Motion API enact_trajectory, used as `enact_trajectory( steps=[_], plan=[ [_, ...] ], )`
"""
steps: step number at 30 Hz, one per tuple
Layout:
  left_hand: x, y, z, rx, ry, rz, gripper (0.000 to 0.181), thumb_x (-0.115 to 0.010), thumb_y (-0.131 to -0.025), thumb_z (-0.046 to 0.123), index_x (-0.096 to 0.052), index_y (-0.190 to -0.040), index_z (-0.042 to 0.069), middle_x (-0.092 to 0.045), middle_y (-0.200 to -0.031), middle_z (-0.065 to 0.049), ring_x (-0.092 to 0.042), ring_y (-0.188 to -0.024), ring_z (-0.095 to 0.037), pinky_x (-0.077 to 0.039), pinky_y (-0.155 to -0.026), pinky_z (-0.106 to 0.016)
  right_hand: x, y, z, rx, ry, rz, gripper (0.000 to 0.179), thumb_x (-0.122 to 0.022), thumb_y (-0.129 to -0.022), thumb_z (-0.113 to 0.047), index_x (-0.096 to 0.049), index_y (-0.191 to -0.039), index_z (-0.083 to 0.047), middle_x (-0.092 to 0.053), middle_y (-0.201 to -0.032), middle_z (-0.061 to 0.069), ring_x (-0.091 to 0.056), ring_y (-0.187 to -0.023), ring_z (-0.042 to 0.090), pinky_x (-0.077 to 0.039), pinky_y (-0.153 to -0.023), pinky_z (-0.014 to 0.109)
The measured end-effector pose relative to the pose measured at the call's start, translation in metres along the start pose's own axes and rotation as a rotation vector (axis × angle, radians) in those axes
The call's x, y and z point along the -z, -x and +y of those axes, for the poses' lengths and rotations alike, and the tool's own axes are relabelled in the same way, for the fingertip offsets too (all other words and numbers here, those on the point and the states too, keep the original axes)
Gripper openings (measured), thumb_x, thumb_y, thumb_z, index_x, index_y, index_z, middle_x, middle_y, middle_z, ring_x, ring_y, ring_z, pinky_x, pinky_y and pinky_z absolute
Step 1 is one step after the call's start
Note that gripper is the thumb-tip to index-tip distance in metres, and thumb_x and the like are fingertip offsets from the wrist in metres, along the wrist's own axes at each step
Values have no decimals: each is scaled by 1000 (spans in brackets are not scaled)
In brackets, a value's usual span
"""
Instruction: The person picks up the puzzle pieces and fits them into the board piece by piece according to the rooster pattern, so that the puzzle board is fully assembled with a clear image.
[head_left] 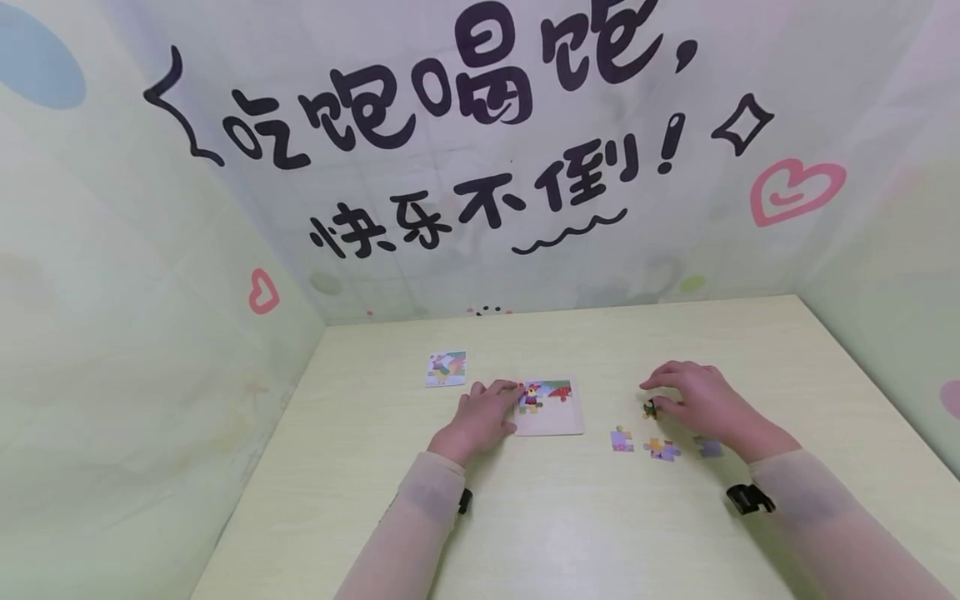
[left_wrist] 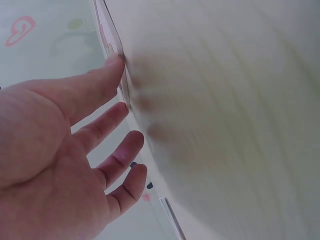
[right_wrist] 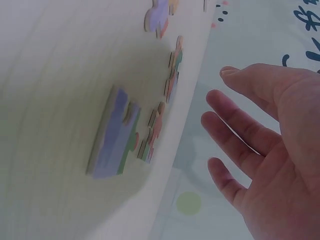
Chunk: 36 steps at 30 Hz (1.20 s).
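Note:
A shallow puzzle tray (head_left: 551, 425) lies on the table, with joined picture pieces (head_left: 532, 398) in its upper left part and a red-and-green piece (head_left: 560, 390) along its top. My left hand (head_left: 483, 421) rests at the tray's left side, thumb and index fingertips against its edge, the other fingers loosely extended. To the right, my right hand (head_left: 693, 404) hovers above loose pieces with its fingers apart and slightly bent. A dark green piece (head_left: 650, 409) is just by its thumb. Nothing is between the fingers in the right wrist view, where a blue-purple piece (right_wrist: 112, 140) lies flat.
Left of the tray, toward the back, lies a small picture card (head_left: 446, 368). Loose puzzle pieces (head_left: 622, 439), (head_left: 662, 450) and a bluish piece (head_left: 708, 447) are on the table (head_left: 555, 525) near my right hand. Printed fabric walls (head_left: 517, 267) bound the back and sides.

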<state>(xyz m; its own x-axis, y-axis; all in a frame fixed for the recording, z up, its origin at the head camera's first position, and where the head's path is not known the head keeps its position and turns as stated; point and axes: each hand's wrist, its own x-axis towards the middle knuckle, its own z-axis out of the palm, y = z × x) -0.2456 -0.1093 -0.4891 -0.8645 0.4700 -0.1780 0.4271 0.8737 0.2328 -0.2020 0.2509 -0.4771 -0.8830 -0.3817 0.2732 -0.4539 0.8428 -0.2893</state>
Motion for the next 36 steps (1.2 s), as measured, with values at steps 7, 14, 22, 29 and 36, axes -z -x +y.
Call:
enact_trajectory(
  steps=[7, 14, 22, 29, 36],
  plan=[
    [1, 1, 2, -7, -8, 4, 65, -71, -98, 27, -45, -157, 30, -40, -164, 7, -44, -130, -29, -41, -103, -47, 2, 4, 5, -34, -23, -10, 25, -80, -87, -9, -80, -112, -10, -73, -113, 12, -69, -105, 37, -49, -90, 62],
    [2, 2, 2, -25, -26, 17, 61, -71, -97, 27, -50, -154, 31, -40, -164, 6, -45, -127, -28, -42, -100, -45, 3, 5, 8, -23, -18, 6, 24, -80, -87, -9, -80, -111, -11, -74, -112, 12, -70, -103, 36, -52, -87, 59],
    [2, 2, 1, -35, -40, 19, 60, -71, -97, 29, -51, -153, 32, -41, -164, 7, -45, -127, -28, -43, -97, -43, 3, 6, 9, -23, -18, 10, 23, -80, -88, -9, -80, -111, -11, -74, -111, 11, -69, -103, 36, -53, -86, 58],
    [6, 3, 3, -32, -35, 14, 59, -72, -96, 27, -53, -152, 30, -41, -163, 5, -45, -129, -30, -43, -98, -44, 2, 8, 10, -29, -23, -4, 23, -78, -88, -8, -80, -111, -11, -74, -112, 11, -69, -103, 35, -54, -86, 56],
    [5, 3, 4, -28, -18, 15, 60, -72, -96, 27, -51, -153, 31, -41, -164, 5, -45, -131, -31, -43, -101, -47, 3, 9, 10, -45, -27, -18, 23, -78, -89, -9, -80, -112, -10, -74, -113, 13, -69, -104, 38, -53, -88, 60]
  ],
)
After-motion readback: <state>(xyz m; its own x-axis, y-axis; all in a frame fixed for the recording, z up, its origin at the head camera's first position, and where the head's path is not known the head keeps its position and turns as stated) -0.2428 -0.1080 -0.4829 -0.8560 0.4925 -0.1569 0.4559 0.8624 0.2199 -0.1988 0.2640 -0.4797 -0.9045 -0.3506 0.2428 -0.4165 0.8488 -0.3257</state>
